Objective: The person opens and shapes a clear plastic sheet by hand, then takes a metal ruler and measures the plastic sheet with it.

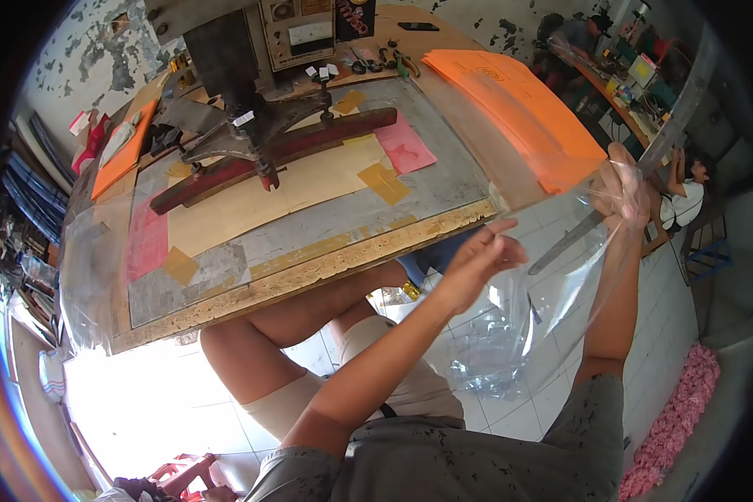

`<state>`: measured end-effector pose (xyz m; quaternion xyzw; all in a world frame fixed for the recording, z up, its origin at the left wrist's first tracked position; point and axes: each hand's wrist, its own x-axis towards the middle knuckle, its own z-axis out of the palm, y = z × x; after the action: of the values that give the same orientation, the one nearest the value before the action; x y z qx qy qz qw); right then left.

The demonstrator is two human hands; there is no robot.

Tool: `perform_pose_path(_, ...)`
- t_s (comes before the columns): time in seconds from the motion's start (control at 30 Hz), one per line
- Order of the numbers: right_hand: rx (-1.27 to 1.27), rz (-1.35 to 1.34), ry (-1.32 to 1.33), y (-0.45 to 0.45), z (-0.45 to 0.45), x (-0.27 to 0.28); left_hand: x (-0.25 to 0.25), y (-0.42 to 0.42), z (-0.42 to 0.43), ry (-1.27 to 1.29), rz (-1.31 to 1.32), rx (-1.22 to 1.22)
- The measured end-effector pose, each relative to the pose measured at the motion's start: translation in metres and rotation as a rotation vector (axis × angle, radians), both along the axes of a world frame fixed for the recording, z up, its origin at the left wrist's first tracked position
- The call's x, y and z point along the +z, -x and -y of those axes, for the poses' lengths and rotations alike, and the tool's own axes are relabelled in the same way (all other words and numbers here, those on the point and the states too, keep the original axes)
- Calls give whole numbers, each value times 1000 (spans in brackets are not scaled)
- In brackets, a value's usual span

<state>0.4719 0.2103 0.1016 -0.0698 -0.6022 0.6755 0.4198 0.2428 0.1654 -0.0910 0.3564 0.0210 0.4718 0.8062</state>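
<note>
My right hand [623, 191] is raised at the right, its fingers closed on a clear plastic sheet [573, 276] and a long grey strip like a metal ruler [569, 243]. The strip slants from near my left hand up past my right one. Below the hands, the sheet hangs in loose, shiny folds. My left hand [487, 261] is beside the sheet, just off the bench's front edge, with fingers loosely bent and apart. Whether its fingertips touch the plastic is hard to see.
A press [251, 134] with a red-edged bar stands over a grey plate [309, 243] bearing tan and pink sheets. Orange sheets [510, 109] lie at the bench's right; a phone [418, 27] and hand tools are behind. Other people sit at the far right, near a pink heap [673, 418].
</note>
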Motion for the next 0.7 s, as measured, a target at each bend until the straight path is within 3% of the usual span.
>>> perform_pose_path(0.07, -159, 82, 37, -2, 1, 3, 6, 37, -1, 126, 12, 96)
perform_pose_path(0.17, -478, 386, 49, 6, 2, 6, 26, 122, 22, -50, -104, 304)
perform_pose_path(0.2, -531, 521, 1, 13, -1, 3, 18, 149, 29, -83, -229, 397)
perform_pose_path(0.23, -586, 654, -46, 21, -3, -2, 44, 170, 48, -97, -408, 546)
perform_pose_path(0.37, -563, 809, -167, 92, -16, -36, 63, 216, 77, 28, -670, 896)
perform_pose_path(0.47, -589, 797, -156, 132, -22, -75, 51, 241, 86, 45, -953, 1040)
perform_pose_path(0.57, -563, 786, -86, 146, -11, -93, 59, 264, 96, -281, -1699, 1303)
perform_pose_path(0.6, -559, 746, -68, 145, -10, -100, 66, 262, 94, -350, -1822, 1419)
perform_pose_path(0.7, -541, 697, -72, 147, -6, -111, 82, 251, 63, -904, -1897, 1363)
